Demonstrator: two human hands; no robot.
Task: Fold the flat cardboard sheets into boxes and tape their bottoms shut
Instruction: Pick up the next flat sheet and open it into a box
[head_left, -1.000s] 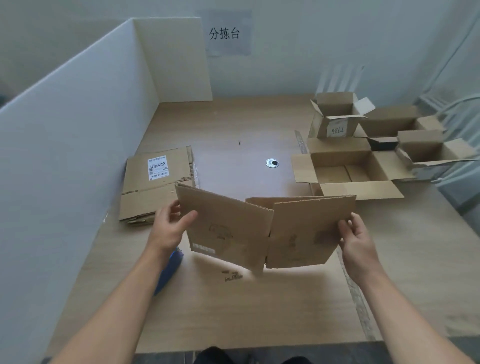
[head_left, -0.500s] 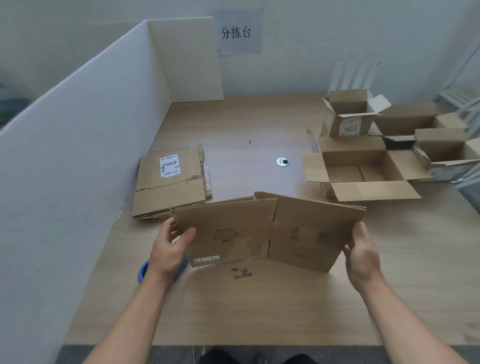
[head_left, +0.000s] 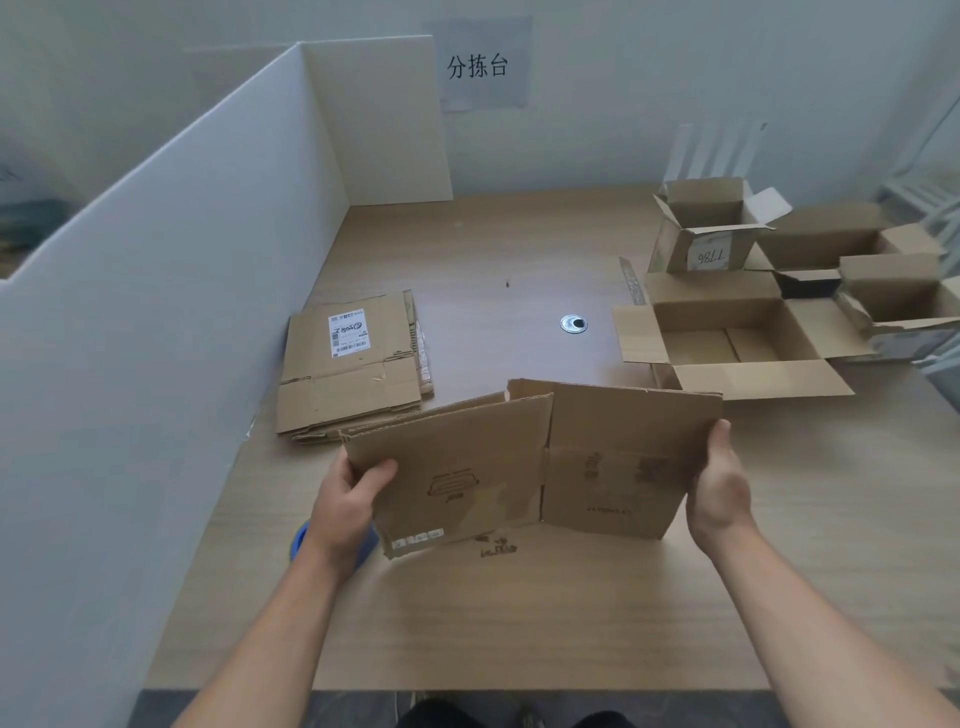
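Head view, down across a wooden table (head_left: 519, 623). Reaching forward with both bare forearms, wrists roughly level, hands set well apart. Gripping the left edge of a partly opened cardboard sheet (head_left: 467, 467) with the left hand (head_left: 345, 506), thumb pressed on the near face, fingers curled out of sight behind. Clasping the opposite edge with the right hand (head_left: 719, 486), palm turned inward, fingers wrapped behind the panel near its upper corner. Holding the sheet upright and creased down the middle, near the table's front centre (whether resting on the wood or just clear of it, impossible to tell). Printed on the near face: a faint box symbol and small label strips along the bottom. Partly hidden under the left wrist, a blue tape roll (head_left: 298, 538). Farther back on the left, just beside a white partition (head_left: 156, 338), a stack of flat sheets (head_left: 348, 374) with a shipping label on top. On the right, an open box (head_left: 727, 343) with flaps spread, and behind it a smaller box (head_left: 701, 228) bearing a handwritten white label. Between stack and open box, a round metal grommet (head_left: 573, 323) set in the tabletop.
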